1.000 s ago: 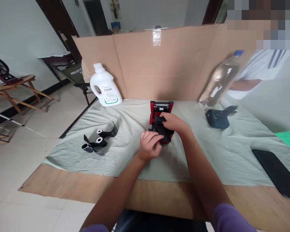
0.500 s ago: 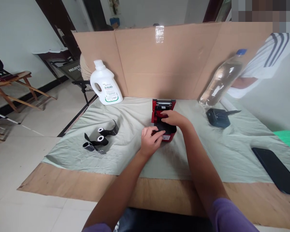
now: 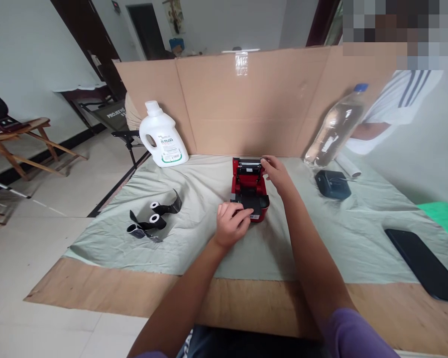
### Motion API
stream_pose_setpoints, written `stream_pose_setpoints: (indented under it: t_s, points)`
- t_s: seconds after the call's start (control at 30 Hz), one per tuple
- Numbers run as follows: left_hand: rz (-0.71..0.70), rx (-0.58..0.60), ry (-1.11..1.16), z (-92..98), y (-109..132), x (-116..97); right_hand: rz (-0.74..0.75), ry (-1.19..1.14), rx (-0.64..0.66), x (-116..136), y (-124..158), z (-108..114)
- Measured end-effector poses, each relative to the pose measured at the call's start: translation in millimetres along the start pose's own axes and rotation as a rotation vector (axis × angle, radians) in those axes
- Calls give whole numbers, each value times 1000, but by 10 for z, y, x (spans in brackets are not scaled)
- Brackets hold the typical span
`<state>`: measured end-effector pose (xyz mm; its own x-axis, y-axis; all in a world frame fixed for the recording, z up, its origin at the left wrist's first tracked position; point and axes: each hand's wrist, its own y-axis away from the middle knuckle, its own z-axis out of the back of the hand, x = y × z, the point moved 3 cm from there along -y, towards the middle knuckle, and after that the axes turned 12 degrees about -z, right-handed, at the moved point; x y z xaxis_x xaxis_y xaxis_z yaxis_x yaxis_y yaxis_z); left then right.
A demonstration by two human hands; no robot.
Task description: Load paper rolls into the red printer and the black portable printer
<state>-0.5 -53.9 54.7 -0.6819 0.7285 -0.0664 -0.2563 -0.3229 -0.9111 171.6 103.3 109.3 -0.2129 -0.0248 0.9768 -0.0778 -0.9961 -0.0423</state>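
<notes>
A small red and black printer [image 3: 259, 215] stands in the middle of the cloth with its lid [image 3: 239, 174] raised. Inside the lid, a roller shows. My left hand [image 3: 231, 224] grips the front left of the printer's body, its fingers over the black top edge. At the upper right corner of the raised lid, my right hand [image 3: 275, 174] holds the edge between thumb and fingers. To the left lie black ribbon rolls [image 3: 157, 220] with white cores and loose black strips.
A white detergent bottle [image 3: 164, 136] stands at the back left before a cardboard screen [image 3: 246, 109]. On the right are a water bottle [image 3: 336, 129], a black device [image 3: 333, 185], a white tube [image 3: 348, 165] and a phone [image 3: 425, 263]. Behind, a person's striped sleeve [image 3: 414, 92] shows.
My right hand has moved from inside the printer up to the right edge of its raised lid. My left hand stays at the printer's front. The view has shifted slightly.
</notes>
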Motion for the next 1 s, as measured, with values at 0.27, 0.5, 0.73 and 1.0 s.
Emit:
stream_pose_setpoints:
  t_s: [0.27, 0.5, 0.73, 1.0]
  points:
    - [-1, 10, -2, 11, 24, -1, 159, -12, -132, -402, 498, 18]
    - [45, 12, 37, 17, -11, 30, -46, -404, 45, -948, 593, -192]
    - [332, 218, 121, -32, 4, 364, -49, -499, 121, -974, 546, -225]
    - [454, 104, 304, -166, 66, 402, 2, -273, 90, -917, 598, -183]
